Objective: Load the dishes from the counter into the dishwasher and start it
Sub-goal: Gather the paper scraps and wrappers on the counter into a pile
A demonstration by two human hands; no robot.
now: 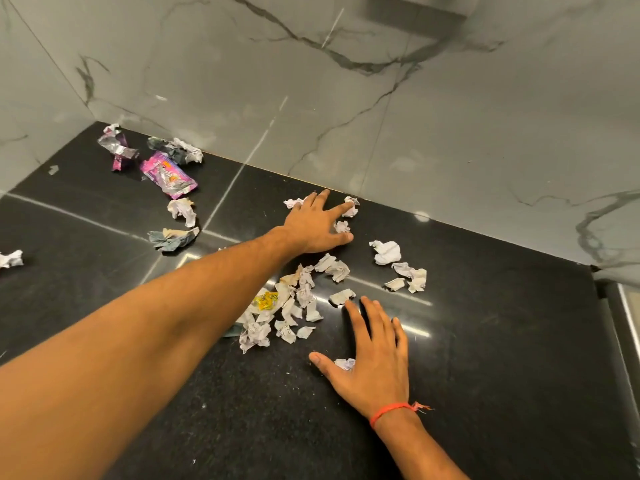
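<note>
Across the black counter (pixel 485 375) no dishes or dishwasher show, only crumpled paper scraps (pixel 298 303), light and soft, likely best swept together, with the left hand (pixel 317 226) spread flat among them and the right hand (pixel 372 358) flat, fingers straight.

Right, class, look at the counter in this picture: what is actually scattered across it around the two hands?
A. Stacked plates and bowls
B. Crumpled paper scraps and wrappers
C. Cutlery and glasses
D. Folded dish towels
B: crumpled paper scraps and a purple wrapper lie strewn on the black counter, with the left hand and right hand spread open among them; no dishes are in view.
</note>
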